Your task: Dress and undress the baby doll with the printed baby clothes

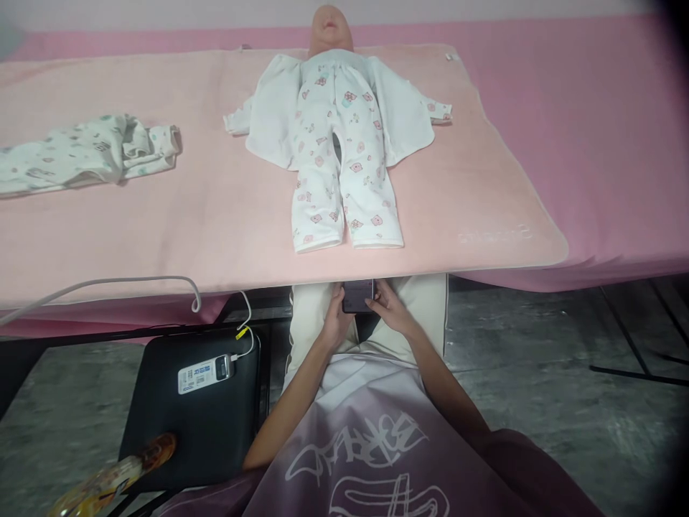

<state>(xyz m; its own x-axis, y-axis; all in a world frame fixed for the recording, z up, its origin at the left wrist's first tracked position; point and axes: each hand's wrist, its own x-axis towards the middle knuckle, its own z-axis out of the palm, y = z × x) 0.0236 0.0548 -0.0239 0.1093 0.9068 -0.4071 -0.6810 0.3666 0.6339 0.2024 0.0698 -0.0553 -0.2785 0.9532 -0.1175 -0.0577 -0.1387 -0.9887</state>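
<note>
Low in my lap, just under the table's front edge, I hold a dark smartphone [358, 296]. My left hand [336, 316] is wrapped round its left side. My right hand [390, 307] grips the right side, its thumb over the lower right part of the phone. Beyond the phone a baby doll [330, 32] lies on its back, its head at the far side. White baby trousers [344, 165] with pink prints lie over its body and legs. A white baby top [274, 118] spreads out on both sides beneath them, sleeves stretched outward.
A folded printed baby garment [91, 154] lies at the left on the pink mat [215, 230]. A pink cloth [581, 143] covers the table. A grey cable [134, 278] crosses the front edge. On a black stool [188, 431] sit a power bank [204, 373] and part of a bottle-like object [108, 481].
</note>
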